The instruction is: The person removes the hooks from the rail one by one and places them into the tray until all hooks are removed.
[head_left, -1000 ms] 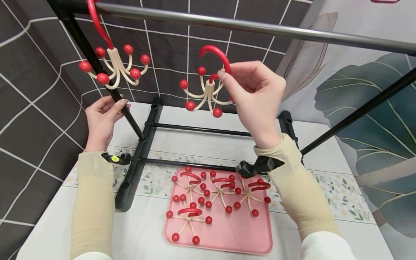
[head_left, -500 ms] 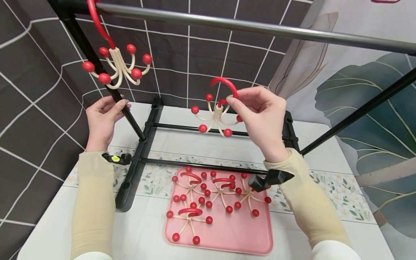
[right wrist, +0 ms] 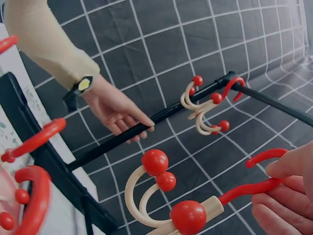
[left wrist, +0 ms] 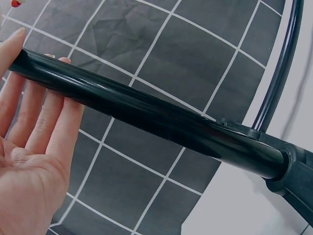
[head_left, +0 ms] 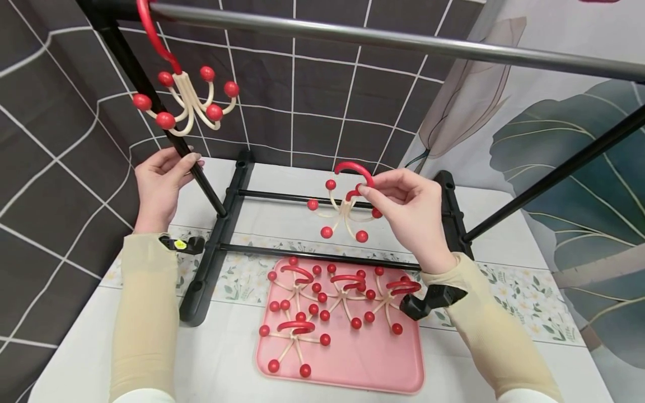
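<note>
My right hand pinches the red hook of a multi-arm hanger, whose cream arms end in red balls. It is held in the air above the rack's lower bars; the right wrist view shows thumb and fingers on the hook. My left hand holds the black upright post of the rack, thumb on one side and fingers on the other. Another hanger of the same kind hangs by its hook from the left end of the metal top bar.
A pink tray on the white table bears several more hangers. The rack's black feet and lower crossbars stand behind it. Dark grid-patterned cloth covers the back and left; a leaf-patterned curtain hangs on the right.
My right hand has lowered the hanger from near the top bar, moving down and slightly right. The hung hanger has shifted a little to the right. My left hand stays on the post.
</note>
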Available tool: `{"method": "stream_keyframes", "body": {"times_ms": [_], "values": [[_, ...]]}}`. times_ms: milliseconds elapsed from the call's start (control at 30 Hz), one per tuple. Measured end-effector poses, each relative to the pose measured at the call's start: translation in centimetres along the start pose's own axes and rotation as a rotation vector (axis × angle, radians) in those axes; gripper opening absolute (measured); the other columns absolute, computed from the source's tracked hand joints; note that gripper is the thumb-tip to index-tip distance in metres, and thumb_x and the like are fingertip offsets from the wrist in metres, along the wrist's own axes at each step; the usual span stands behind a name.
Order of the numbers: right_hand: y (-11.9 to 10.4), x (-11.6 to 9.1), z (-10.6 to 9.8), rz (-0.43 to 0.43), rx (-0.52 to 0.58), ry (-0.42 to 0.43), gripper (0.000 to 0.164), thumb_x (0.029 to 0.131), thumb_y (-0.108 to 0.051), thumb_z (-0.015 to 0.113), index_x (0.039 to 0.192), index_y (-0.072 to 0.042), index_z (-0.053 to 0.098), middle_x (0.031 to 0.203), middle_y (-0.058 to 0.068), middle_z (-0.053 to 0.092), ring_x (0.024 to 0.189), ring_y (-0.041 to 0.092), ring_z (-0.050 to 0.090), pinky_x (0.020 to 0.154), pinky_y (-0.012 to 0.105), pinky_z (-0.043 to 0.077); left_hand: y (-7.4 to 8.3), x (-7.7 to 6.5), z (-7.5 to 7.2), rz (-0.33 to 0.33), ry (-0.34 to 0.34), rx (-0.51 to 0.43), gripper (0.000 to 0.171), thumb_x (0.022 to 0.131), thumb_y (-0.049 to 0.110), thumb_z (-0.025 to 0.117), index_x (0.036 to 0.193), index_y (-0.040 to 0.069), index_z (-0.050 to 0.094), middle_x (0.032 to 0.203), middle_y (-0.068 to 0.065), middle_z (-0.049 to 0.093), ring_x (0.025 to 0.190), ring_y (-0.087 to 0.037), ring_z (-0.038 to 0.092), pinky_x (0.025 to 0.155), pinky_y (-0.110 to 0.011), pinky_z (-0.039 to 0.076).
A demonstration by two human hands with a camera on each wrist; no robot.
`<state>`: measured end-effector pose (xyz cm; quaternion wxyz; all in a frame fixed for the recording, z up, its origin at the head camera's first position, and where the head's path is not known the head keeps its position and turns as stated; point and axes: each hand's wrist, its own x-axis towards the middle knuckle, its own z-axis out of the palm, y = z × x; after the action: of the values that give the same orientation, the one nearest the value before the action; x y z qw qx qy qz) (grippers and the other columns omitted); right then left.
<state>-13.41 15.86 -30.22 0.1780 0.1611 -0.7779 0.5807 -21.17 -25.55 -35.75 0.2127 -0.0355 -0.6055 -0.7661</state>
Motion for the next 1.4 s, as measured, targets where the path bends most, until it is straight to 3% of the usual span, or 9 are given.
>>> {"method": "stream_keyframes", "body": {"times_ms": [333, 500, 1100, 1400], "values": [[0.4, -1.9, -1.3, 0.077, -0.001, -0.045, 0.019, 0.087, -0.011, 0.084, 0.102, -0.002, 0.075, 0.094, 0.008, 0.076, 0.079, 0.023, 0.074, 0.067, 0.026, 0.059, 0.0, 0.0, -0.1, 0.011, -0.002, 0.001, 0.031, 0.086, 0.003, 0.082, 0.112, -0.01, 0.071, 0.094, -0.011, 0.075, 0.084, -0.019, 0.074, 0.078, -0.024, 0.059], [-0.1, -2.9, -1.8, 0.102, 0.011, -0.054, 0.017, 0.087, -0.008, 0.083, 0.1, -0.001, 0.075, 0.093, 0.009, 0.075, 0.081, 0.022, 0.074, 0.074, 0.027, 0.06, 0.0, 0.0, -0.1, 0.015, 0.0, -0.005, 0.031, 0.086, 0.003, 0.082, 0.112, -0.01, 0.072, 0.094, -0.011, 0.075, 0.083, -0.019, 0.074, 0.078, -0.024, 0.059], [-2.0, -5.5, -3.1, 0.063, 0.114, -0.1, 0.018, 0.081, 0.01, 0.081, 0.094, 0.003, 0.072, 0.09, 0.014, 0.072, 0.08, 0.022, 0.075, 0.079, 0.033, 0.06, 0.0, -0.1, 0.0, 0.021, -0.01, -0.003, 0.026, 0.087, 0.002, 0.081, 0.11, -0.006, 0.074, 0.093, -0.011, 0.075, 0.085, -0.019, 0.074, 0.08, -0.024, 0.059], [-2.4, -6.6, -3.4, 0.034, 0.165, -0.155, 0.021, 0.078, 0.017, 0.079, 0.093, 0.004, 0.071, 0.088, 0.014, 0.071, 0.078, 0.023, 0.076, 0.073, 0.032, 0.061, 0.0, -0.1, 0.1, 0.009, 0.0, 0.001, 0.027, 0.086, 0.003, 0.081, 0.111, -0.007, 0.073, 0.094, -0.01, 0.075, 0.084, -0.019, 0.074, 0.079, -0.024, 0.059]]}}
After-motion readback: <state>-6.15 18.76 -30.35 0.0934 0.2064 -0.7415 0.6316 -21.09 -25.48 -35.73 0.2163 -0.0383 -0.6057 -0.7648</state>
